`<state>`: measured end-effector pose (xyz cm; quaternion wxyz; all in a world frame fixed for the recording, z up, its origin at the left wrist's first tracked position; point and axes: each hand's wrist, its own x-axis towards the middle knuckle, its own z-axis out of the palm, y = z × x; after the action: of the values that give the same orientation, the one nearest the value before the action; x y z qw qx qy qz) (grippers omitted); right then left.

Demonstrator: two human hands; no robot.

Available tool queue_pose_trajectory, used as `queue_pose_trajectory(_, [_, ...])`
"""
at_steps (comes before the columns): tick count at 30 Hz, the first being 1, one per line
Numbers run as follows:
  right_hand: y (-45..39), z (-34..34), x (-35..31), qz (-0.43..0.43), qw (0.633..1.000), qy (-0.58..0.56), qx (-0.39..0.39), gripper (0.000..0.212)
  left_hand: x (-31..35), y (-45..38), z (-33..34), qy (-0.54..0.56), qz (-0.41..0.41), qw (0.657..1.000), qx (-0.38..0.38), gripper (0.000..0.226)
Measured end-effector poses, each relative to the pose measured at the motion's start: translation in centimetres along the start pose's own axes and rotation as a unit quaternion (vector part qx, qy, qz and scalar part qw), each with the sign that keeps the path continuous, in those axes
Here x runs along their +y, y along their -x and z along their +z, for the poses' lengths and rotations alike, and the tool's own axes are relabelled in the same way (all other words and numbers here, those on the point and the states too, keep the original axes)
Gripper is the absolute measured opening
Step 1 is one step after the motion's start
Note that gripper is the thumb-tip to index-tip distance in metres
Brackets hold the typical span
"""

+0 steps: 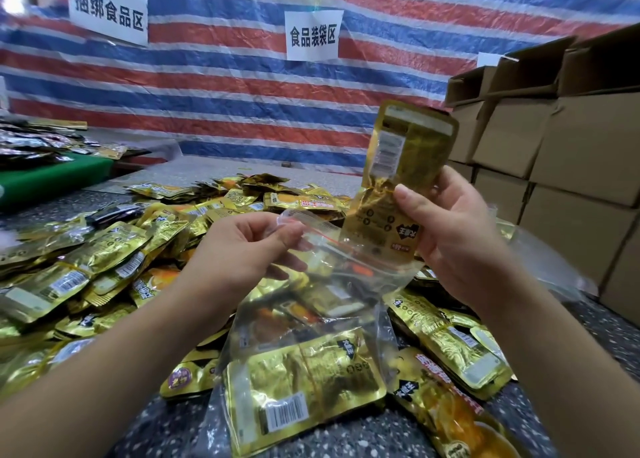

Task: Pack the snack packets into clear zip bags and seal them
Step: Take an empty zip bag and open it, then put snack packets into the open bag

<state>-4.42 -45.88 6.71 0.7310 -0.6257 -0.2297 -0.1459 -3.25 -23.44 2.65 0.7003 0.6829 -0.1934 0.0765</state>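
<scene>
My left hand (242,246) pinches the near lip of a clear zip bag (346,305) with a red seal line, holding its mouth apart. Inside the bag lies a gold snack packet (304,385), barcode side up. My right hand (453,229) grips another gold snack packet (401,166) upright, its lower end dipped into the bag's mouth. A big heap of gold snack packets (114,263) covers the speckled table on the left and behind the bag.
Stacked cardboard boxes (554,152) stand at the right. More gold packets (460,346) lie under my right forearm. A green board (52,180) with dark packets sits at far left. A striped tarp with paper signs (313,35) closes the back.
</scene>
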Motion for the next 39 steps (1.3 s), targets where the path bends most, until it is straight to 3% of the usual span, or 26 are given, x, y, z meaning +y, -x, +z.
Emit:
queue_pose_trajectory(8, [0.0,0.6,-0.3,-0.049,0.997,-0.030,0.058,0.044,-0.2,0.0,-0.2,-0.012,-0.001,1.000,0.018,0.018])
queue_pose_trajectory(13, [0.0,0.7,-0.4,-0.052,0.994,-0.095,0.030,0.034,-0.2,0.0,-0.1,-0.015,0.004,1.000,0.020,0.014])
queue_pose_trajectory(18, [0.0,0.6,0.0,-0.061,0.997,0.034,0.039,0.036,-0.1,0.0,-0.1,-0.012,0.010,1.000,0.015,0.029])
queue_pose_trajectory(25, [0.3,0.2,0.2,-0.028,0.992,0.116,-0.047,0.043,-0.2,0.0,-0.1,-0.019,0.015,1.000,0.009,0.030])
queue_pose_trajectory(28, [0.3,0.2,0.3,-0.030,0.984,0.159,-0.072,0.036,-0.1,0.1,0.0,-0.020,0.016,1.000,0.005,0.029])
queue_pose_trajectory(36, [0.8,1.2,1.1,0.011,0.980,0.135,-0.144,0.041,0.0,0.2,0.3,-0.022,0.021,0.999,-0.012,0.028])
queue_pose_trajectory(39, [0.9,0.8,0.9,0.026,0.957,0.245,-0.150,0.037,-0.1,0.3,0.3,-0.028,0.029,0.999,-0.009,0.031])
